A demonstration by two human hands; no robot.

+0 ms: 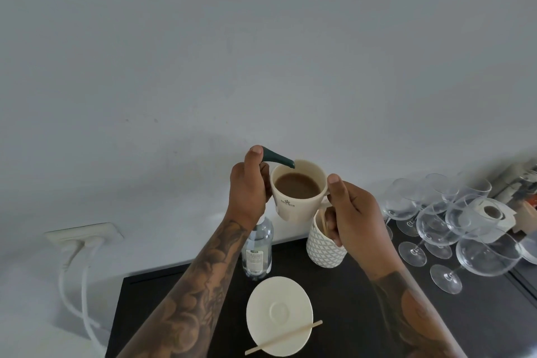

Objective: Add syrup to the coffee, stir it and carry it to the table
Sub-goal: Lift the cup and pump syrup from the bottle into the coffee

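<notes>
The top of the syrup bottle [257, 244] is getting buried behind the left hand [248, 192], so only the dark green pump spout [279, 158] and the clear lower body with its label are showing. The spout tip is hanging right over the rim of the cream coffee cup [299, 192], and I can't make out any syrup actually coming out. The left hand is wrapping around the pump with the forefinger sitting on top of the spout.

The right hand [351, 212] is covering the cup's handle, so it's closed on the cup at that side with the thumb up by the rim, keeping the cup raised above the dark counter [363, 314], just beside the left hand. Brown coffee is filling most of the cup. The little logo on the cup is too small to read.

Below the cup, a white patterned holder [322, 247] with wooden sticks is partly blocked by the right hand. The saucer [279, 314] is sitting near the bottom edge with a wooden stirrer [283, 337] lying across it. Wine glasses [453, 227] are crowding the right side, some cut off by the frame.
</notes>
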